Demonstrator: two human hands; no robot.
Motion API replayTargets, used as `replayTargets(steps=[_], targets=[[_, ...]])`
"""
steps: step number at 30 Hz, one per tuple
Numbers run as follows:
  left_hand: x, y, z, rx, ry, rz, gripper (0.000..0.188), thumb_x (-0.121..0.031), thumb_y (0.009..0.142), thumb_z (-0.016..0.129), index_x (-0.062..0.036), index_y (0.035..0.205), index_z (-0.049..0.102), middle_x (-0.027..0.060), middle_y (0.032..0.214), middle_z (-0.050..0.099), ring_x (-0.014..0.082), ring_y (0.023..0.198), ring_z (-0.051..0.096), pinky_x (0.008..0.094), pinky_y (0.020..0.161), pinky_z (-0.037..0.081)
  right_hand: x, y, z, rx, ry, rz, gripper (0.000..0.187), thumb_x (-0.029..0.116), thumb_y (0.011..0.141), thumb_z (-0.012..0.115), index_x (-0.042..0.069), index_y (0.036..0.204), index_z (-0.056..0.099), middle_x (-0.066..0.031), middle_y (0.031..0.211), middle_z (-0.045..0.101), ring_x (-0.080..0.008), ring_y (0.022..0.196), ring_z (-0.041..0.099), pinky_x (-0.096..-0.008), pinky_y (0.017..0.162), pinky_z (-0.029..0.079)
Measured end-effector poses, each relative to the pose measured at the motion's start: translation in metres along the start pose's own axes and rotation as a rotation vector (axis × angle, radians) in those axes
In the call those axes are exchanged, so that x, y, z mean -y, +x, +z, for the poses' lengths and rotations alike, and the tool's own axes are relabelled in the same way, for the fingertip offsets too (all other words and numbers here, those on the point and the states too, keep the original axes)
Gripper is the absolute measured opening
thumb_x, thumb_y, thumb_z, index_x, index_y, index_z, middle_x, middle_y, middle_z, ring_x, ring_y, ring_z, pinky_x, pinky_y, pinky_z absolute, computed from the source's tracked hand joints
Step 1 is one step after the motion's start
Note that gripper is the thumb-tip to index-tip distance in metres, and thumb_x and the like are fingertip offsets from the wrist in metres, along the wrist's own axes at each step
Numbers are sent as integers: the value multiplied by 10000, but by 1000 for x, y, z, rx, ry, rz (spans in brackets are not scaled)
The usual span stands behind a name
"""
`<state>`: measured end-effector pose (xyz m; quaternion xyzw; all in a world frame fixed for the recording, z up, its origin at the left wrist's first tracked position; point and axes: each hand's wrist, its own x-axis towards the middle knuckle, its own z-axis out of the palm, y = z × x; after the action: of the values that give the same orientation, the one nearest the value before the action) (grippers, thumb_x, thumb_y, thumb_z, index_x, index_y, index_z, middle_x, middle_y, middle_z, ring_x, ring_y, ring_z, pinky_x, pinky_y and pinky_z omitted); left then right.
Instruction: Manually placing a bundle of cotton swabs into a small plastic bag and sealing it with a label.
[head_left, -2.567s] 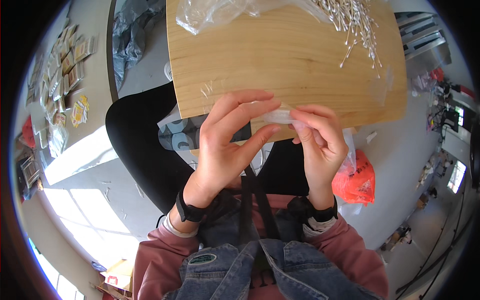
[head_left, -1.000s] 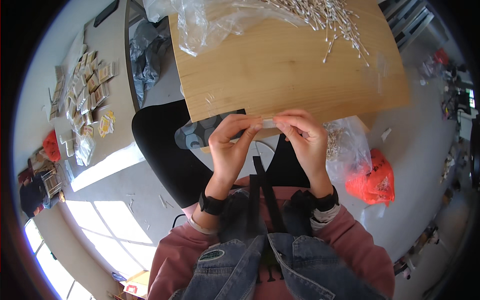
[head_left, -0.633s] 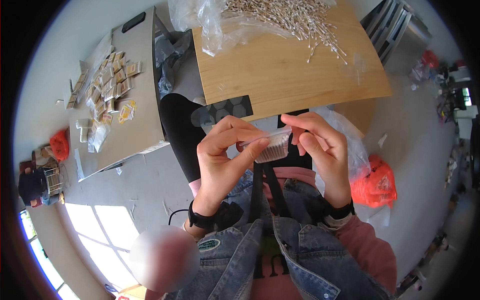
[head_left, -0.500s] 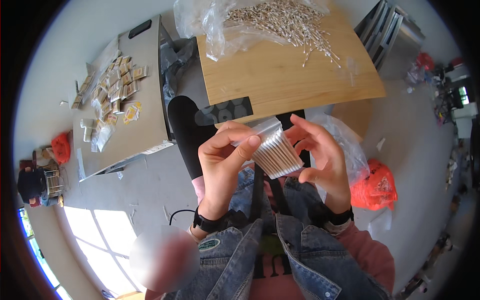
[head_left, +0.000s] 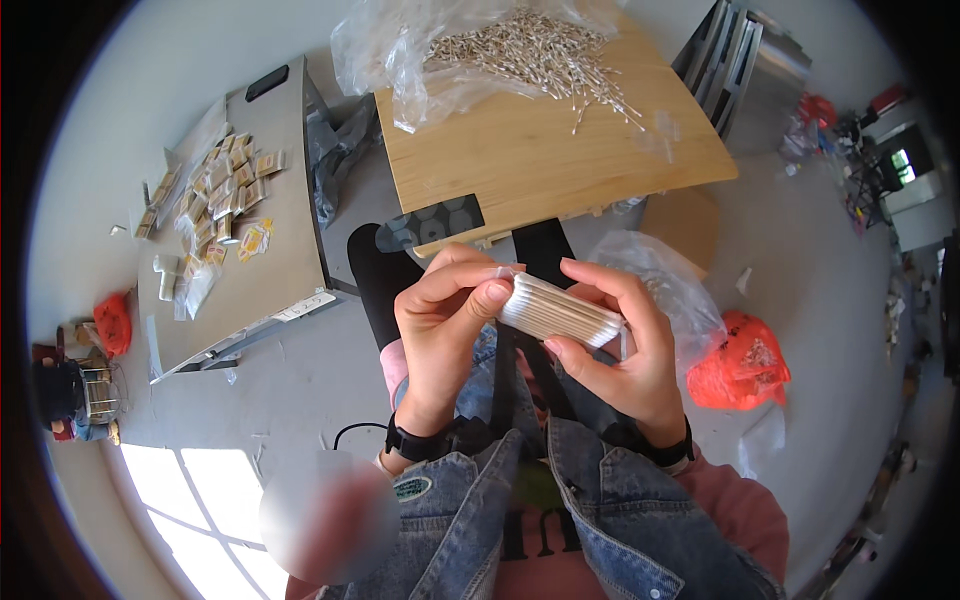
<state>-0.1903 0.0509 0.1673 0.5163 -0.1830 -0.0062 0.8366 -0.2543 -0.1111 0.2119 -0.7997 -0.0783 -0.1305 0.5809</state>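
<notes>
A small clear plastic bag of cotton swabs (head_left: 560,312) is between my hands, above my lap. Its swabs lie side by side, white tips at both ends. My left hand (head_left: 440,325) pinches the bag's left end between thumb and index finger. On the other end, my right hand (head_left: 637,355) has its thumb against the lower edge and its fingers at the far side, partly hidden by the bag. Beyond my hands stands a wooden table (head_left: 530,150) with a large heap of loose cotton swabs (head_left: 530,52) spilling from a clear plastic bag (head_left: 405,85).
On the left, a grey table (head_left: 245,275) bears a pile of filled swab packets (head_left: 225,185), yellow labels (head_left: 257,240) and a black phone (head_left: 267,82). To my right are a red plastic bag (head_left: 740,365), a clear bag (head_left: 650,265) and a cardboard box (head_left: 680,228).
The swab bag has turned flatter, its right end now within my right hand. My right fingers have closed in on it from a looser, spread pose. The whole view has shifted slightly.
</notes>
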Motion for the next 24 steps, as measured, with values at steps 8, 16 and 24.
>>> replayTargets(steps=[8,16,24], targets=[[15,0,2,-165,-109,74,90,-100,912,600,-13,911,576,35,849,554,103,777,527,211,703,422,2,12,7,78,71,-11,479,-3,749,727,-43,1179,520,-107,1105,563,-144,1002,564,-270,874,457],[29,-1,-8,-169,22,-111,277,-270,1003,446,-51,837,484,-27,764,486,32,684,410,192,607,345,-18,21,24,72,210,92,484,17,730,719,3,1179,538,-103,1011,621,-180,869,633,-275,740,507],[51,4,-14,-123,-174,-386,338,-315,1014,406,-64,803,487,-48,706,463,11,628,398,175,564,328,-28,26,26,220,186,30,704,138,740,787,-14,1314,407,-127,1323,386,-181,1155,480,-293,924,445]])
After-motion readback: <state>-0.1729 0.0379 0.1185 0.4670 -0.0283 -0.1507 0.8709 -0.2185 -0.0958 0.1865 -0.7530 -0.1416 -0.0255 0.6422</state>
